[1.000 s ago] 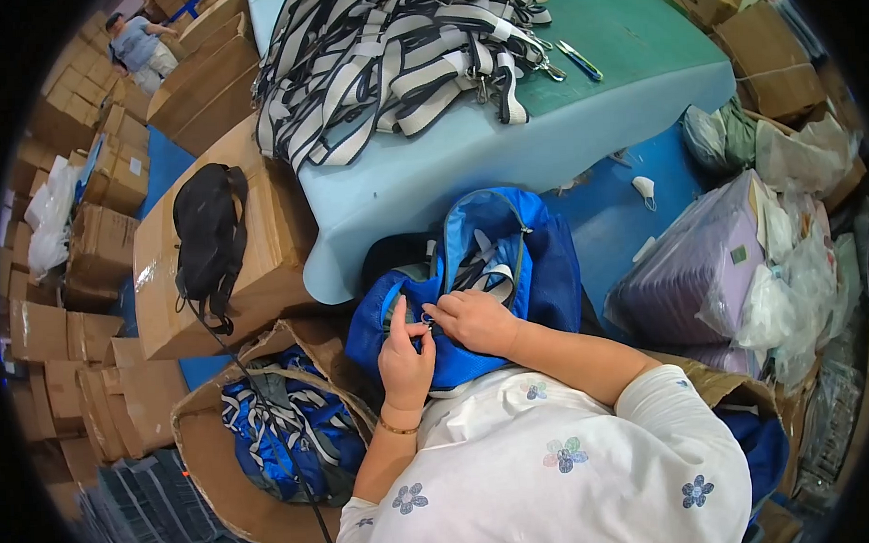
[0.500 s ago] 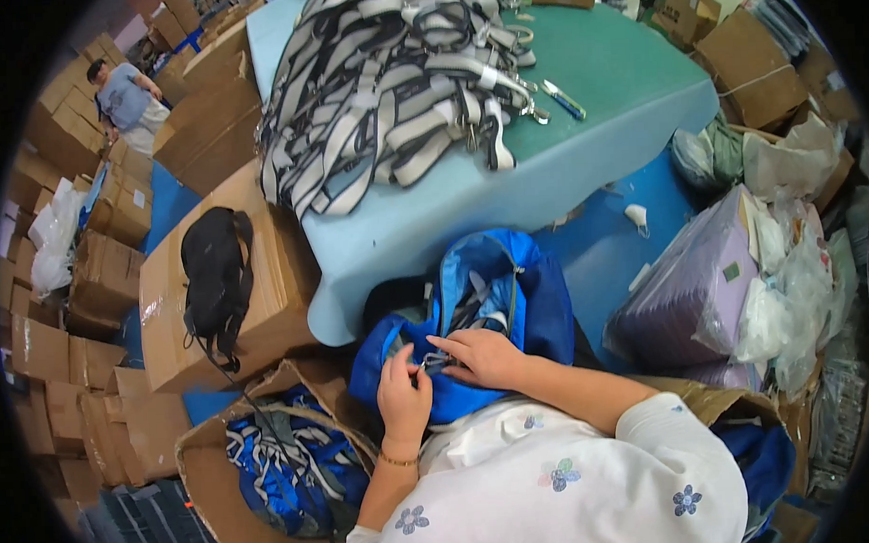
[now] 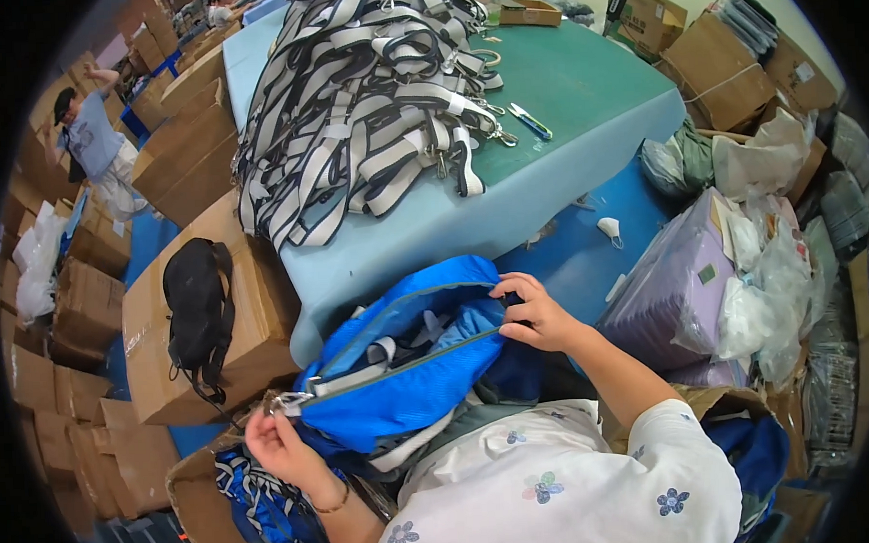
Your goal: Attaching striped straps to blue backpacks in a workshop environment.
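Note:
A blue bag [image 3: 410, 401] rests across my lap, its long zipped mouth wide apart. Inside it lie a grey-and-black strap [image 3: 385, 350] and light blue lining. At the bag's left end my left hand [image 3: 286, 451] pinches a silvery metal snap hook [image 3: 288, 402], just beyond the zip's end. My right hand [image 3: 539, 314] grips the right end of the bag's opening between thumb and fingers. A pale strap [image 3: 417, 446] hangs along the bag's near side.
Grey-and-black straps [image 3: 353, 140] are heaped on the cloth-covered table [image 3: 581, 84], beside a cutter knife [image 3: 530, 122]. A black pouch [image 3: 198, 304] lies on a carton [image 3: 150, 358]. An open carton [image 3: 198, 490] holds blue bags. A person [image 3: 95, 135] stands far left.
Both hands have moved apart, left hand down-left with the hook, right hand up-right to the bag's end. The bag is now stretched out between them. The person at far left has raised their arms.

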`<state>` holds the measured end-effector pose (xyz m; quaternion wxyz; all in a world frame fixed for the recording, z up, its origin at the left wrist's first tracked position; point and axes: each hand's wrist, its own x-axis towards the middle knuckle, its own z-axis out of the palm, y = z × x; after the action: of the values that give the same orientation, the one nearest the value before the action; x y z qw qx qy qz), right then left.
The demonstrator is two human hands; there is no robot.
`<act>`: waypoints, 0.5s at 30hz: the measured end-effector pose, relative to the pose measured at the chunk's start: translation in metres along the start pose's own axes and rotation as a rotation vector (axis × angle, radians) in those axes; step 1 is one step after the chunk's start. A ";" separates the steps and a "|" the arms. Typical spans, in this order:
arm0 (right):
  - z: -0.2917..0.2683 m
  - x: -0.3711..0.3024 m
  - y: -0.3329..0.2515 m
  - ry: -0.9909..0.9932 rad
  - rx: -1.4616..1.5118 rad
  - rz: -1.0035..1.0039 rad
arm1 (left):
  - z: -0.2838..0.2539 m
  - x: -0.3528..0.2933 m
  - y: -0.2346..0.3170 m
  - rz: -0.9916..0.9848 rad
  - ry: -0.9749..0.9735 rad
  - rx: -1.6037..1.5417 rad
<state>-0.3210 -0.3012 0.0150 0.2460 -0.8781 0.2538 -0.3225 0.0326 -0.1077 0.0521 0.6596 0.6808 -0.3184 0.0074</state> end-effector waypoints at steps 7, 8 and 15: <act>0.029 0.023 -0.066 0.026 -0.057 -0.006 | 0.058 -0.027 0.063 0.469 -0.577 0.278; 0.028 0.026 -0.079 0.043 -0.066 -0.027 | 0.072 -0.038 0.077 0.562 -0.780 0.328; 0.005 0.029 -0.058 0.088 0.195 0.122 | 0.090 -0.062 0.069 0.169 -1.051 -0.016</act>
<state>-0.2815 -0.2739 0.0590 0.3381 -0.8180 0.2845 -0.3683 -0.0846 -0.1575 0.0758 0.4133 0.5596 -0.6597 -0.2842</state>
